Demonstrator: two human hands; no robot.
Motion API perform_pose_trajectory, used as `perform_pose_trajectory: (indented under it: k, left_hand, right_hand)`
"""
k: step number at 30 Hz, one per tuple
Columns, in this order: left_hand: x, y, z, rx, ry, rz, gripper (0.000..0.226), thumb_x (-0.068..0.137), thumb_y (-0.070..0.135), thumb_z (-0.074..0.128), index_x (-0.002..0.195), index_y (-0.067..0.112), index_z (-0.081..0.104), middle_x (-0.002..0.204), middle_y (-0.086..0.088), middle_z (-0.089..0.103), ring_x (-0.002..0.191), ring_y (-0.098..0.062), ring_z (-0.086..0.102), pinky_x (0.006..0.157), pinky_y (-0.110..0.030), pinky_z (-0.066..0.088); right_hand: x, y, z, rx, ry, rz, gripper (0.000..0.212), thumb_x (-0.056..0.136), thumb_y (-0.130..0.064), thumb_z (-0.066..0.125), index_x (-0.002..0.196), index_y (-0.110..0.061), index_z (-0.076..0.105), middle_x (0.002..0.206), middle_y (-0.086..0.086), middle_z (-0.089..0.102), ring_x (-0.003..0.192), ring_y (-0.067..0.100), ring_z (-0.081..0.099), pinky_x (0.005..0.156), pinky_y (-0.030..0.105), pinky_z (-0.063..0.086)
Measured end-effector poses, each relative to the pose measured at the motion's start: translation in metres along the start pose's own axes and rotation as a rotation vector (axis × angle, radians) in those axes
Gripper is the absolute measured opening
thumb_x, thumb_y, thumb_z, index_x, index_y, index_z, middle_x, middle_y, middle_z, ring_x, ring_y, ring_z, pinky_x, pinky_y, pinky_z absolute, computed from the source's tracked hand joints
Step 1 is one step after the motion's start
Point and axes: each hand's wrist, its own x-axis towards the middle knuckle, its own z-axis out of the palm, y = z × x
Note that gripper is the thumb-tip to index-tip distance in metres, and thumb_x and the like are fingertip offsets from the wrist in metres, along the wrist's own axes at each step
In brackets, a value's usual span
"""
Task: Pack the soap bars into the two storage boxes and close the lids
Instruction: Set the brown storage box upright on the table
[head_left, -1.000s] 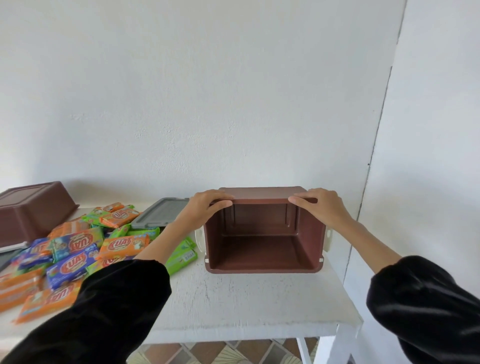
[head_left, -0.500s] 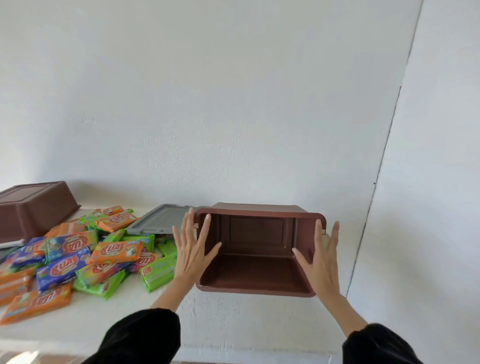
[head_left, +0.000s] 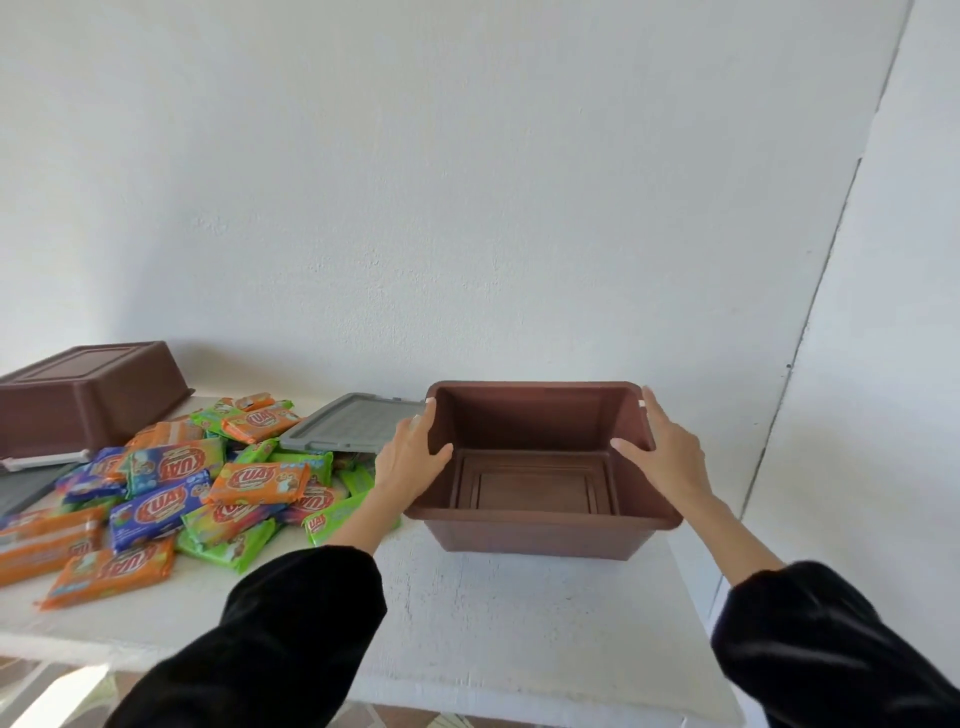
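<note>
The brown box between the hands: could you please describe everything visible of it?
The brown box is a rectangular tub of what looks like plastic, with a flared rim, tapering walls and stepped ridges in its floor. It stands upright, open and empty, at the right end of the white table. The left hand and right hand hold its side walls, thumbs inside.

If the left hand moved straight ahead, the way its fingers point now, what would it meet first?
Probably the white wall behind. The left hand holds the open brown box's left side, fingers pointing away along it; the grey lid lies just left, seemingly off that line.
</note>
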Motion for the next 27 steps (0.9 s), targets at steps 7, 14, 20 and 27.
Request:
perform_pose_trajectory:
  k: [7,14,20,27]
  left_hand:
    - [0.012,0.001,0.004,0.112,-0.161,-0.01,0.077,0.088,0.039,0.055,0.149,0.029,0.008,0.135,-0.016,0.044,0.115,-0.035,0.051,0.088,-0.041,0.045]
    - [0.019,-0.005,0.004,0.162,-0.34,-0.028,0.088,0.084,0.051,0.057,0.149,0.029,0.002,0.145,-0.016,0.035,0.128,-0.033,0.042,0.098,-0.043,0.041]
    - [0.02,-0.013,0.009,-0.105,-0.375,-0.121,0.087,0.085,0.039,0.061,0.149,0.031,0.002,0.143,-0.017,0.04,0.125,-0.034,0.045,0.102,-0.042,0.04]
    - [0.012,-0.007,0.002,-0.121,-0.367,-0.194,0.085,0.083,0.048,0.059,0.148,0.036,0.004,0.144,-0.018,0.038,0.125,-0.036,0.045,0.103,-0.043,0.04]
  right_hand:
    - [0.0,0.011,0.009,-0.032,-0.228,0.129,0.069,0.091,-0.046,0.049,0.149,-0.025,0.016,0.14,0.011,0.049,0.125,0.031,0.048,0.102,0.037,0.04]
    - [0.002,0.013,0.01,-0.042,-0.388,0.223,0.069,0.091,-0.053,0.042,0.149,-0.029,0.013,0.149,0.006,0.037,0.134,0.032,0.038,0.109,0.041,0.032]
    - [0.002,0.02,0.013,0.389,-0.422,0.449,0.067,0.086,-0.068,0.031,0.145,-0.038,0.022,0.151,0.003,0.033,0.136,0.031,0.034,0.114,0.047,0.026]
    - [0.0,0.015,0.008,0.216,-0.491,0.422,0.076,0.084,-0.068,0.038,0.147,-0.039,0.009,0.151,0.005,0.031,0.132,0.034,0.039,0.094,0.045,0.044]
